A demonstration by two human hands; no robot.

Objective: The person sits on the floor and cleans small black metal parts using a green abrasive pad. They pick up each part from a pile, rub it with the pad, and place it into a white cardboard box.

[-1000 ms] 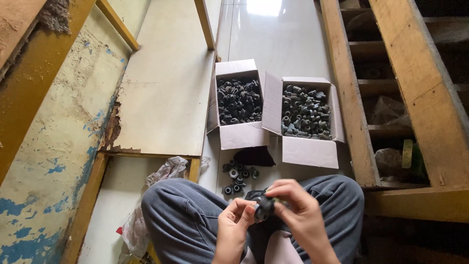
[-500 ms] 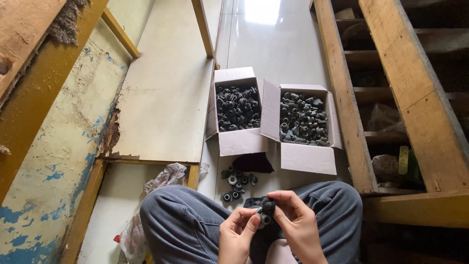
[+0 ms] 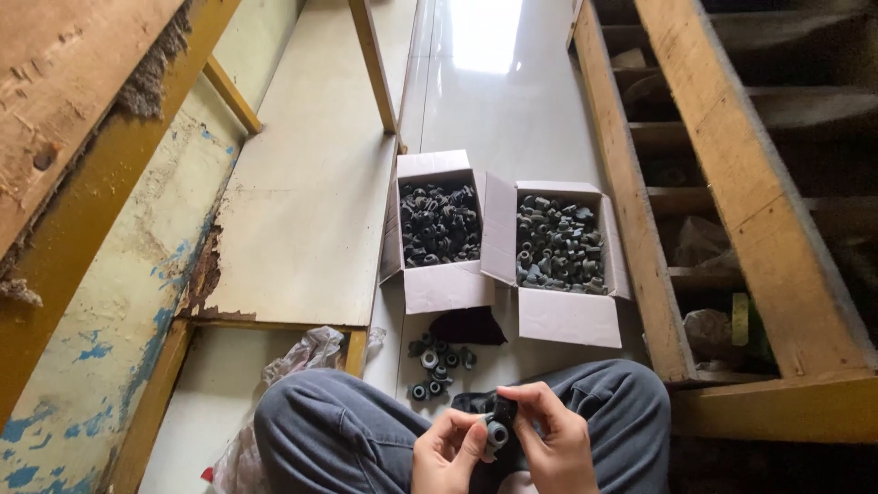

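Observation:
I sit cross-legged on a pale tiled floor. My left hand (image 3: 445,454) and my right hand (image 3: 551,444) meet over my lap. Together they pinch a small dark round rubber part (image 3: 497,428) with a pale centre, the fingers of both hands closed on it. Just beyond my knees lies a small heap of similar loose round parts (image 3: 437,360). Past them stand two open cardboard boxes: the left box (image 3: 437,285) holds several black parts, the right box (image 3: 565,317) holds several greyer ones.
A dark cloth (image 3: 468,326) lies between the boxes and the heap. A wooden stair frame (image 3: 732,201) rises on the right. On the left are a worn painted board (image 3: 110,302), a yellow wooden frame (image 3: 370,64) and a crumpled plastic bag (image 3: 302,352).
The view has tilted, so the boxes sit lower in the frame. My hands have stayed together on the small part, turning it slightly between the fingers.

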